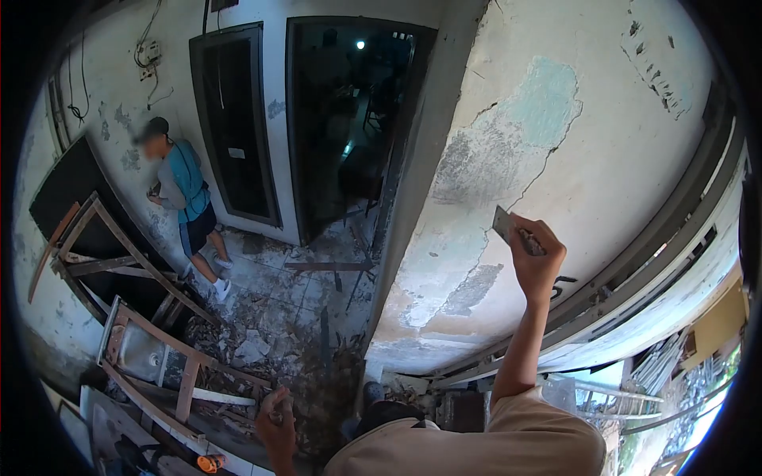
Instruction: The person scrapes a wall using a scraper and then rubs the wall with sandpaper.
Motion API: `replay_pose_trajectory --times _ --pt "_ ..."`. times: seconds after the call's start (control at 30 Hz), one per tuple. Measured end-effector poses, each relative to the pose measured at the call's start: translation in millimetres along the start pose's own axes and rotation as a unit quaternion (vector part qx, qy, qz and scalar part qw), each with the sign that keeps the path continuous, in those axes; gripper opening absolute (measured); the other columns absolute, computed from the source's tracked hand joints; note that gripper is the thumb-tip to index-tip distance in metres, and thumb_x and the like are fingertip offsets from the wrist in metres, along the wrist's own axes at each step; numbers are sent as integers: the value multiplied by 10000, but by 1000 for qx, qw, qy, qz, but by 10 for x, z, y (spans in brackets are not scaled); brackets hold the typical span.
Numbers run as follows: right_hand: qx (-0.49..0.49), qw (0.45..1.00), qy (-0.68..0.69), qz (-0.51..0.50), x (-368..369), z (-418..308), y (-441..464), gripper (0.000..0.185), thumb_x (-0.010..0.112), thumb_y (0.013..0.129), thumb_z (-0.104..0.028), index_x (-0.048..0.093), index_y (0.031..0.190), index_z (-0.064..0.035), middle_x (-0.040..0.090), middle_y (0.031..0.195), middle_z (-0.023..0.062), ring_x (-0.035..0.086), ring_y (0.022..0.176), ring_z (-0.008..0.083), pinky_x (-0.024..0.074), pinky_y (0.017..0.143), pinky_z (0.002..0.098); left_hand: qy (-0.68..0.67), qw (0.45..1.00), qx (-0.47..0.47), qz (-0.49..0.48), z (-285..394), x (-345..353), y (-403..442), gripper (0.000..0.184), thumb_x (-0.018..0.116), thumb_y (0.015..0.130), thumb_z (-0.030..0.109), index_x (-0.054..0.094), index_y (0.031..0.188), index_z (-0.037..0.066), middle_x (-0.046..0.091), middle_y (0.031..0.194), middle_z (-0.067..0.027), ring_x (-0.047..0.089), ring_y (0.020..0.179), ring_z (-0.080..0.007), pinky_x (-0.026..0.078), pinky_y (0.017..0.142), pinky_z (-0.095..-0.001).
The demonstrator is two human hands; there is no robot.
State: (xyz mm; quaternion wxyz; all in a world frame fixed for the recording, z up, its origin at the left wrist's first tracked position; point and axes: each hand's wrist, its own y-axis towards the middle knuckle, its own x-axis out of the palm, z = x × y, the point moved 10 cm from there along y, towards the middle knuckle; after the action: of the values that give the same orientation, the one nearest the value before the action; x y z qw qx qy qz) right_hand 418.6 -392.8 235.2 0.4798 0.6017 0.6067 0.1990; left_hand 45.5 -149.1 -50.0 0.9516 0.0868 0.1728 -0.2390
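Note:
My right hand (537,247) is closed around the handle of a scraper (503,224), a flat metal blade that meets the wall (619,159) beside a long crack. Around it the paint is peeling, with a pale green patch (549,99) and grey bare plaster (476,163) above and another grey patch (474,289) below. Down at the lower middle, my left hand (276,428) is raised with its fingers loosely bent and apart, and nothing shows in it. It is nearest to the broken wooden frame (188,389).
Another person (186,186) stands at the left wall. A doorway (349,127) opens into a dark room. Rubble (252,347) and wood strips lie on the floor. A metal sink (143,355) and an orange object (211,462) are at lower left. A railing (635,270) runs along the right.

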Motion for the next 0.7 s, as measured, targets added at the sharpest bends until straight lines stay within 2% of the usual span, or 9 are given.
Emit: replay_pose_trajectory --times 0.03,0.1,0.27,0.33,0.37,0.47,0.5,0.53,0.7 --pt "-14 1000 4 1 60 38 14 205 636 738 71 695 918 -7 684 817 105 653 729 146 504 657 253 -1 1000 -1 0 0 3 3 273 539 829 3 599 1094 -17 654 1067 -129 627 972 -194 534 647 -274" --pt "-9 999 -16 -44 335 43 -3 207 638 737 62 690 923 -9 674 798 104 648 736 132 492 666 232 -62 994 -85 9 -54 -26 16 275 540 826 10 599 1095 -11 650 1071 -134 625 977 -195 547 614 -270" --pt "4 998 7 -62 231 76 -43 198 655 736 47 689 924 -6 663 774 91 628 707 120 478 662 223 -31 996 -74 -23 135 58 70 277 519 843 22 592 1109 -12 641 1093 -133 627 963 -192 544 573 -253" --pt "23 999 41 -3 -57 34 -74 191 656 743 42 688 927 1 669 786 84 620 705 112 480 663 231 -27 996 -81 -35 45 126 65 278 510 851 24 589 1115 -12 639 1098 -130 627 959 -189 540 574 -247" --pt "46 999 19 -11 -96 63 -81 183 654 750 34 686 928 10 682 816 82 625 728 111 487 677 240 -21 997 -57 -37 42 164 68 278 507 854 24 589 1117 -13 641 1094 -128 626 952 -181 535 572 -239" --pt "68 996 44 -25 286 275 -62 186 658 748 28 687 931 4 685 821 83 627 733 115 489 684 240 -35 997 -52 -49 105 221 78 284 509 854 25 588 1124 -13 643 1089 -128 624 947 -164 529 573 -229" --pt "32 995 89 -38 482 219 -60 144 680 739 6 699 881 -15 696 826 100 676 748 163 516 661 264 -57 994 -73 -59 149 249 61 289 514 851 25 588 1127 -12 644 1086 -129 622 950 -156 527 576 -227" --pt "24 996 57 -68 589 200 -75 141 688 740 -1 697 880 -14 696 829 103 680 745 179 518 664 256 -54 994 -71 -61 188 253 45 289 514 851 25 588 1127 -12 644 1086 -129 622 950 -156 527 576 -227" --pt "12 1000 20 17 15 65 -60 185 665 730 52 696 905 0 685 804 124 679 722 182 525 647 266 -41 995 -69 -55 174 148 19 301 529 848 14 577 1143 -17 632 1114 -131 621 961 -167 538 579 -243"
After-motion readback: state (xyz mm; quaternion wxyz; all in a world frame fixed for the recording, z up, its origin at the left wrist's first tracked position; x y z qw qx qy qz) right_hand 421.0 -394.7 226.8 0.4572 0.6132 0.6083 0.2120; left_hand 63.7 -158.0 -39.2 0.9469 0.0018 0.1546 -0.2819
